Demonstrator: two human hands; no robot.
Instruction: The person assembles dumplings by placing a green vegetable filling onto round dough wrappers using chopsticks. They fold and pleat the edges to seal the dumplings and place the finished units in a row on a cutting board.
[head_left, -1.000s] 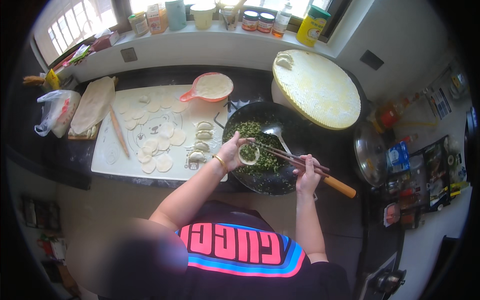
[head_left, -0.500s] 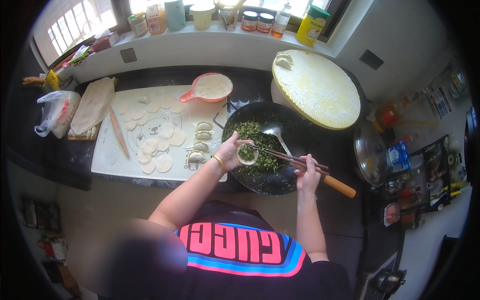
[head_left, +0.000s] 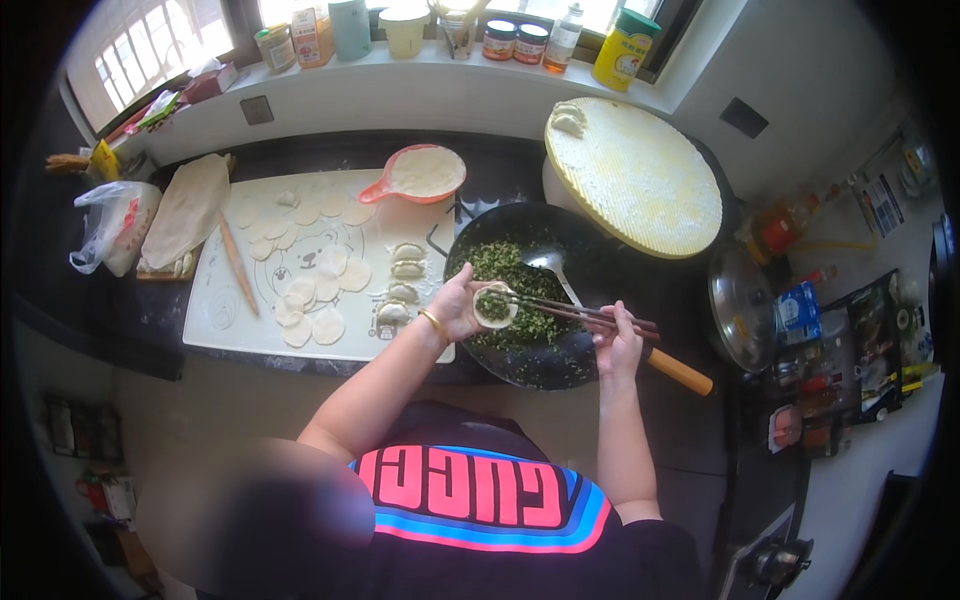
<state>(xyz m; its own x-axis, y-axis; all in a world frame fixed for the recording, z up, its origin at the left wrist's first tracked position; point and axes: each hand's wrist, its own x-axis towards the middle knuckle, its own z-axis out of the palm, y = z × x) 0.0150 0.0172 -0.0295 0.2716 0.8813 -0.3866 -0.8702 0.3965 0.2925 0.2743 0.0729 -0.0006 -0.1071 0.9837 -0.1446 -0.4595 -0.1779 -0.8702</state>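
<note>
My left hand (head_left: 456,304) cups a round dumpling wrapper (head_left: 497,325) over the near left part of the black wok (head_left: 605,235). Chopped green filling lies in the wrapper. My right hand (head_left: 617,348) grips a pair of brown chopsticks (head_left: 575,313), whose tips reach to the filling in the wrapper. More green filling (head_left: 500,262) is heaped in the wok, with a metal spatula (head_left: 562,280) resting in it. Left of the wok, several folded dumplings (head_left: 407,270) stand in a column on a pale mat (head_left: 212,325). Loose round wrappers (head_left: 327,325) lie scattered there too.
A rolling pin (head_left: 238,268) lies on the mat's left part. Behind it sit a dough sheet (head_left: 185,210) and a plastic bag (head_left: 120,225). A red bowl (head_left: 372,193) of flour stands at the mat's back edge. A floured yellow tray (head_left: 640,170) holds dumplings at back right. The wok's wooden handle (head_left: 680,372) points right.
The chopstick tips have shifted slightly within the wrapper, and my right hand has moved a little. The left hand stays nearly in place with the wrapper.
</note>
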